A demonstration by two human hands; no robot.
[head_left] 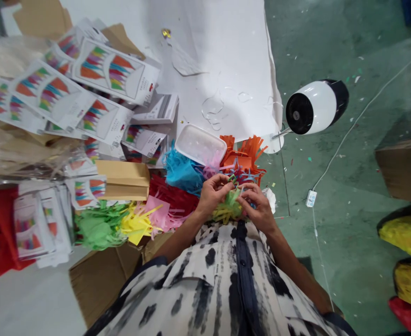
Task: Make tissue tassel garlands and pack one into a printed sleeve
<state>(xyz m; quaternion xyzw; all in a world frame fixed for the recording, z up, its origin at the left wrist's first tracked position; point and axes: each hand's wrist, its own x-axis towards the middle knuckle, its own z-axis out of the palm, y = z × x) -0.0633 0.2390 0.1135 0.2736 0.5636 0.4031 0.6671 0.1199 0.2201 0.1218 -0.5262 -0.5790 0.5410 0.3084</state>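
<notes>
My left hand (pixel 213 194) and my right hand (pixel 258 206) meet close to my shirt front, fingers pinched. Between them is a light green and yellow paper tassel (pixel 230 204), its top gripped by both hands. Just beyond lie orange fringed paper (pixel 243 156), a blue fringed paper bundle (pixel 182 169) and a little pink fringe (pixel 212 164). Dark red fringe (pixel 172 195) rests left of my left wrist. A white plastic tray (pixel 201 143) sits past my fingertips. Exactly how the fingers hold the tassel's top is too small to make out.
Printed packs (pixel 109 70) pile up on the left of the white table (pixel 223 42). Green fringe (pixel 100 226), yellow fringe (pixel 140 221) and a cardboard box (pixel 102 275) are nearer me. A black-and-white fan (pixel 317 106) projects beyond the table's right edge; a power strip (pixel 311 198) lies below.
</notes>
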